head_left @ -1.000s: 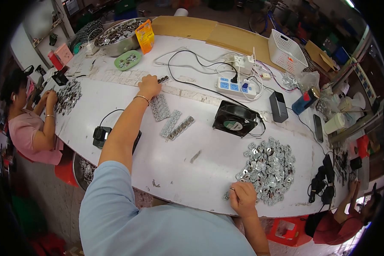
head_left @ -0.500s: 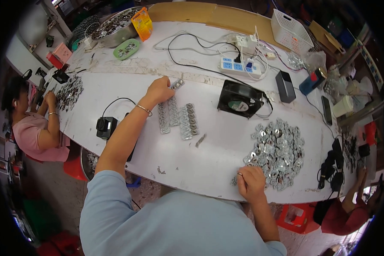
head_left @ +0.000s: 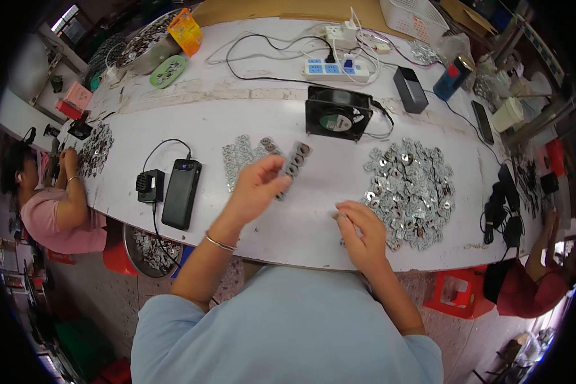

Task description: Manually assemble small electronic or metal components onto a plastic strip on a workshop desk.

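Observation:
My left hand (head_left: pixel 253 192) is at the near end of a row of small silver metal parts with dark round centres (head_left: pixel 299 153). Its thumb and fingers close around the row's edge, and the row lies at a slant. Beside it on the left stand more rows of silver parts (head_left: pixel 238 160), partly hidden behind my hand. My right hand (head_left: pixel 365 237) is held near the table's front edge, thumb and forefinger pinched together; a small dark bit shows at the tips, too small to name. Next to it on the right lies a big heap of loose silver parts (head_left: pixel 413 192).
A black fan (head_left: pixel 338 114) stands beyond the rows. A power bank (head_left: pixel 182 194) and a small black device (head_left: pixel 150 185) lie at left. A power strip (head_left: pixel 336 69) with cables sits at the back. Co-workers sit at the left (head_left: pixel 64 211) and right (head_left: pixel 537 281).
My left hand has come back toward me and right, bringing a row of parts to the right of the others. My right hand remains pinched near the heap. The view has shifted.

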`<state>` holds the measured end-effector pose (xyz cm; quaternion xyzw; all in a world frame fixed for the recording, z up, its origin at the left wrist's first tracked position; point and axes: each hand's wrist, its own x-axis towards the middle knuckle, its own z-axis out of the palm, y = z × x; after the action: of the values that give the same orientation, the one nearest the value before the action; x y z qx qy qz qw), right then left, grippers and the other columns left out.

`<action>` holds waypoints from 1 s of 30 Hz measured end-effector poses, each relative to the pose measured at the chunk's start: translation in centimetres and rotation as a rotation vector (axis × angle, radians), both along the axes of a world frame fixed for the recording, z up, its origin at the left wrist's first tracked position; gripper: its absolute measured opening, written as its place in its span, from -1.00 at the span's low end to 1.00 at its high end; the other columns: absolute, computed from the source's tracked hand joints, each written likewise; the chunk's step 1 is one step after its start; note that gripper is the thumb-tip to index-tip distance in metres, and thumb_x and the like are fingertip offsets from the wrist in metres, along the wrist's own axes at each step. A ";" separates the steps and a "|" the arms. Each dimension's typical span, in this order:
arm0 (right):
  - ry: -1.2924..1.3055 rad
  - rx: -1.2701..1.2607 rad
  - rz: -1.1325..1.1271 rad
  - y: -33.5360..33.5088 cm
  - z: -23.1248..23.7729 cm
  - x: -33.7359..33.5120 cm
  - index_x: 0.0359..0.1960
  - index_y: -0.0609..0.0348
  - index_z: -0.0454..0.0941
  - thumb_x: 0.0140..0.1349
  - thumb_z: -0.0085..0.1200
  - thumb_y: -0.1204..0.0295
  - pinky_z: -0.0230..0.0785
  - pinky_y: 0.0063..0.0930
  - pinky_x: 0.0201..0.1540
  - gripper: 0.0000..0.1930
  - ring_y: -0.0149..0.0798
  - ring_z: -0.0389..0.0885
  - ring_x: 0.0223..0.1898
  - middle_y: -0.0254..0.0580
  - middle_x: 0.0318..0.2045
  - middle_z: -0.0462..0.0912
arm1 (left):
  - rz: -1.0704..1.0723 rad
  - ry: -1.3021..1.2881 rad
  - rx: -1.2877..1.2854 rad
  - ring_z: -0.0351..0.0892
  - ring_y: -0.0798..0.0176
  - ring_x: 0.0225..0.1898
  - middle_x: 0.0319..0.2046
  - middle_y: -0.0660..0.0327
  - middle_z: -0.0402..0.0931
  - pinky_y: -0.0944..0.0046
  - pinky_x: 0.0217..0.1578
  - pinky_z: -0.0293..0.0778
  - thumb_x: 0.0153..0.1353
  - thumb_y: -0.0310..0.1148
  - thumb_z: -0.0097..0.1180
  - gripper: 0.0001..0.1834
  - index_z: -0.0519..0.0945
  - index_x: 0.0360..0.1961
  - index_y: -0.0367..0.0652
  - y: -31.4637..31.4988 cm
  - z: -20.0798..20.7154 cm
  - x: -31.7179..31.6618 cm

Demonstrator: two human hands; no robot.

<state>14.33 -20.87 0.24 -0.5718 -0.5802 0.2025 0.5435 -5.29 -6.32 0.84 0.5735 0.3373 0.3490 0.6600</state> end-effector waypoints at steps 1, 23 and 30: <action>0.204 -0.192 0.076 0.6 -0.8 0.1 -0.24 0.36 0.61 0.22 0.12 0.50 0.45 -0.45 -0.18 -0.84 -0.23 0.61 -0.29 -0.09 -0.24 0.64 | -0.053 0.054 -0.059 0.51 0.51 -0.26 -0.24 0.35 0.56 0.46 -0.19 0.46 0.21 -0.55 0.15 -0.72 0.53 -0.03 -0.25 -0.4 -0.5 0.3; 0.552 -0.143 0.140 0.3 2.9 0.2 -0.19 0.37 0.61 0.34 0.03 0.48 0.46 -0.61 -0.27 -0.82 -0.43 0.60 -0.29 -0.04 -0.01 0.55 | -0.247 -0.030 -0.157 0.45 0.57 -0.25 -0.24 0.38 0.51 0.49 -0.22 0.43 0.27 -0.57 0.08 -0.76 0.50 -0.03 -0.28 -4.9 1.1 1.8; 0.699 -0.182 0.252 1.2 1.1 1.0 -0.17 0.37 0.61 0.35 0.01 0.50 0.47 -0.60 -0.31 -0.82 -0.47 0.57 -0.39 -0.06 -0.01 0.54 | -0.282 0.070 -0.070 0.47 0.52 -0.28 -0.23 0.34 0.53 0.48 -0.24 0.41 0.31 -0.46 0.07 -0.71 0.47 0.04 -0.29 -5.5 1.9 2.1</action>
<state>15.31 -19.64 1.33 -0.4383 -0.4053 0.5011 0.6265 -3.18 -11.82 2.72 0.6036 0.2881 0.2208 0.7099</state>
